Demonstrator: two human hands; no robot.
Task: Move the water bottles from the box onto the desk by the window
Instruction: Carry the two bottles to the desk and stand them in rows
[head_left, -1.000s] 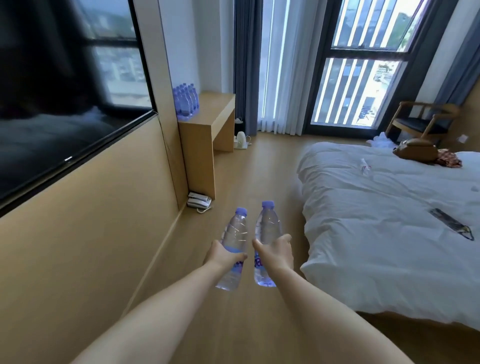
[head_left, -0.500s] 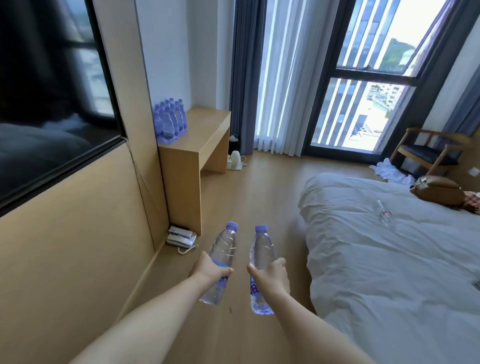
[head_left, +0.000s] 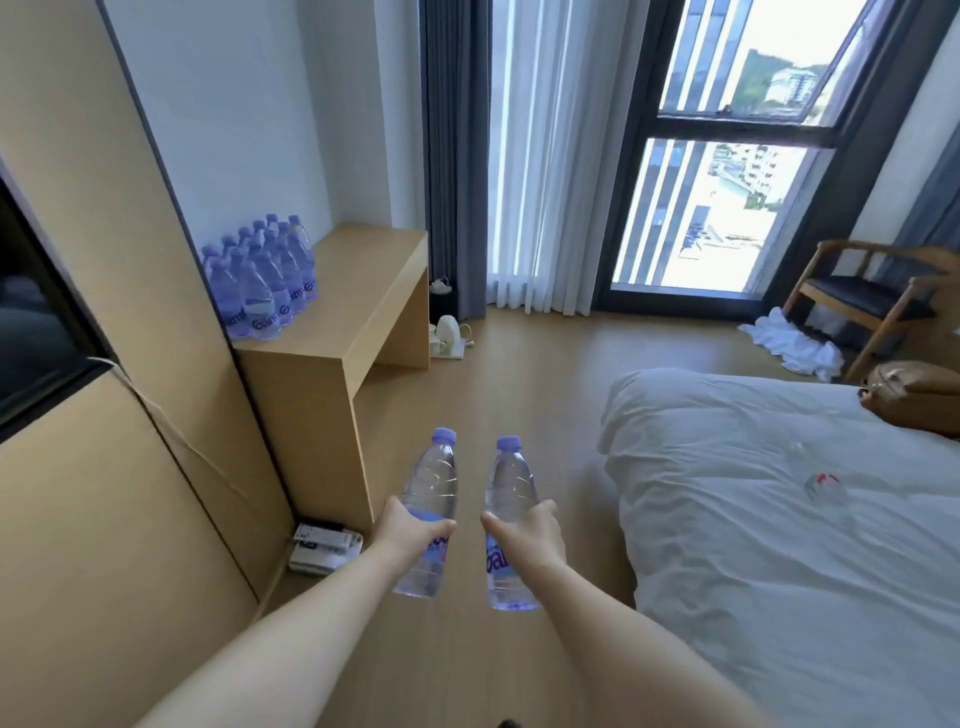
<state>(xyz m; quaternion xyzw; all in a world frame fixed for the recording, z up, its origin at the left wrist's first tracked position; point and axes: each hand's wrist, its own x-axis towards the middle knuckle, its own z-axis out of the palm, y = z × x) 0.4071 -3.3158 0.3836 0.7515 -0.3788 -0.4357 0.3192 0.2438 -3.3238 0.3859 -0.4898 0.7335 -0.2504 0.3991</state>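
While still short of the desk (head_left: 358, 291): carry step, 2 bottles held upright, left hand (head_left: 410, 530) gripping left bottle (head_left: 428, 499), right hand (head_left: 530, 535) gripping right bottle (head_left: 509, 499). Next: set down beside bottle cluster (head_left: 262, 280) without toppling.

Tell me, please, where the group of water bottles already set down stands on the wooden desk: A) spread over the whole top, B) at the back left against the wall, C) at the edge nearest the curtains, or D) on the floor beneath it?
B: the group of water bottles stands clustered at the back left of the wooden desk, against the wall, while the rest of the top toward the curtains is bare.
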